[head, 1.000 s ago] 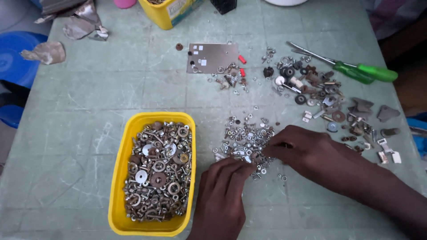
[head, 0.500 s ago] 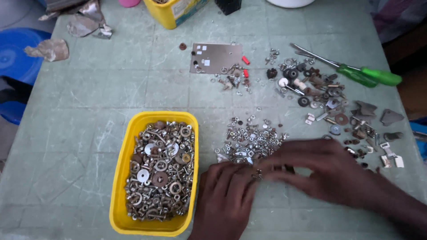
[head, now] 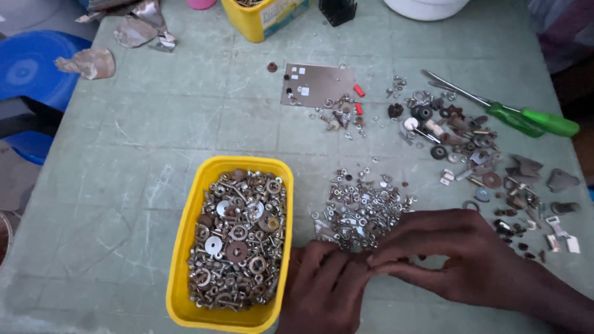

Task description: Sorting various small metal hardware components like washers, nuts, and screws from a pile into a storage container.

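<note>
Both hands meet at the near edge of the green surface [head: 124, 161], fingertips together over the near side of a loose pile of small nuts and washers [head: 362, 207]. The left hand [head: 325, 287] lies palm down, fingers pointed toward the pile and drawn close together; the right hand [head: 461, 256] arches in from the right, thumb and fingers narrowed to a pinch that touches the left fingertips. Something small may be pinched there, but I cannot tell what, or whether either hand truly holds anything. Just left of the left hand stands a yellow tub [head: 185, 247], filled with washers, nuts and bolts. Beyond the pile lies a flat metal plate [head: 322, 83] with red bits beside it. To the right spreads a scatter of darker parts [head: 464, 142], rings, brackets and rusty washers, and past it a green-handled screwdriver [head: 526, 119] lies slantwise. At the far edge sit a second yellow box [head: 263, 18], a white bowl [head: 427, 7] and a small black thing [head: 337, 11]. Crumpled scraps [head: 133, 28] lie at the far left, near a blue stool [head: 31, 71] off the surface.
</note>
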